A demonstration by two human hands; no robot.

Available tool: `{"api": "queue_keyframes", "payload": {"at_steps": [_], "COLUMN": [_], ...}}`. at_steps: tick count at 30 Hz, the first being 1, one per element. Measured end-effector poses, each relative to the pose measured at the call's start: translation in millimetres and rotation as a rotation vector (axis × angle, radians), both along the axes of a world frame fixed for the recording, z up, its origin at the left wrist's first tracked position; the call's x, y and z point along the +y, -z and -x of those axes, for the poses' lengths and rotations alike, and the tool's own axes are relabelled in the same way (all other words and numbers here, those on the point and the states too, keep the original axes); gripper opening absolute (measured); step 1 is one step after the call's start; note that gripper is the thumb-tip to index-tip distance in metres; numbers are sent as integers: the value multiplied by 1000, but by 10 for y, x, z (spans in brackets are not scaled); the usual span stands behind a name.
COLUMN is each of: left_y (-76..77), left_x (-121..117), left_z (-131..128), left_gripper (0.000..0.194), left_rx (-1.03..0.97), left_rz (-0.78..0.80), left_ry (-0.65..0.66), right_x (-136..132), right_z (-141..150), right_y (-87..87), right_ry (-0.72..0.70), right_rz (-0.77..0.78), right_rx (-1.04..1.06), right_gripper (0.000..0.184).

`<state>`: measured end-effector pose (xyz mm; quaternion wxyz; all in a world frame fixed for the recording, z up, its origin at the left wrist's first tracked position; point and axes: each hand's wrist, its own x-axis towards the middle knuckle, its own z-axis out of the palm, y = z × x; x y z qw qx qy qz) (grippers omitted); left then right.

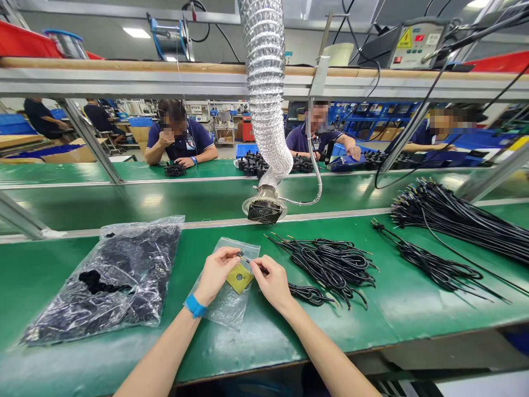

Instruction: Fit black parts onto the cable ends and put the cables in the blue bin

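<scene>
My left hand [215,272], with a blue band at the wrist, pinches a small black piece [239,254] between thumb and fingertips. Close beside it, my right hand [273,280] is closed on the end of a black cable [248,261], whose thin yellowish wire points toward the black piece. Whether wire and piece touch is too small to tell. Below the fingertips lies a yellow square sponge [233,282] with a hole in its middle, on a clear plastic bag [231,315]. Right of my right hand, several coiled black cables [326,264] lie in a pile.
A large clear bag of black parts [136,270] lies at left. More black cables [438,264] and a thick cable bundle [463,220] are at right. A silver exhaust duct [266,82] hangs over the green bench [264,353]. Co-workers [182,138] sit across the line.
</scene>
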<state>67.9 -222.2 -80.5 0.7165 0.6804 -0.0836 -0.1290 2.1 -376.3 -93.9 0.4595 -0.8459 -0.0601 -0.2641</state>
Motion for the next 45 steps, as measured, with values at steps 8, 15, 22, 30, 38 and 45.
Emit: {"api": "queue_keyframes", "payload": {"at_steps": [8, 15, 22, 30, 38, 45], "left_y": [43, 101, 42, 8, 5, 44], "left_x": [29, 65, 91, 70, 48, 33], "left_z": [-6, -1, 37, 63, 57, 83], "left_gripper": [31, 15, 13, 20, 35, 64], "left_rx": [-106, -449, -651, -420, -32, 183], "left_rz": [-14, -150, -280, -257, -89, 126], "left_ry": [-2, 0, 45, 55, 156, 184], "right_x": [2, -8, -16, -17, -26, -54], "right_z": [8, 19, 18, 28, 18, 35], "right_y": [-17, -41, -28, -10, -4, 12], "right_ry": [57, 75, 109, 101, 59, 5], "right_rz": [92, 169, 165, 200, 367, 399], "right_rx": [-65, -118, -118, -94, -215, -182], "right_gripper": [17, 14, 14, 19, 16, 25]}}
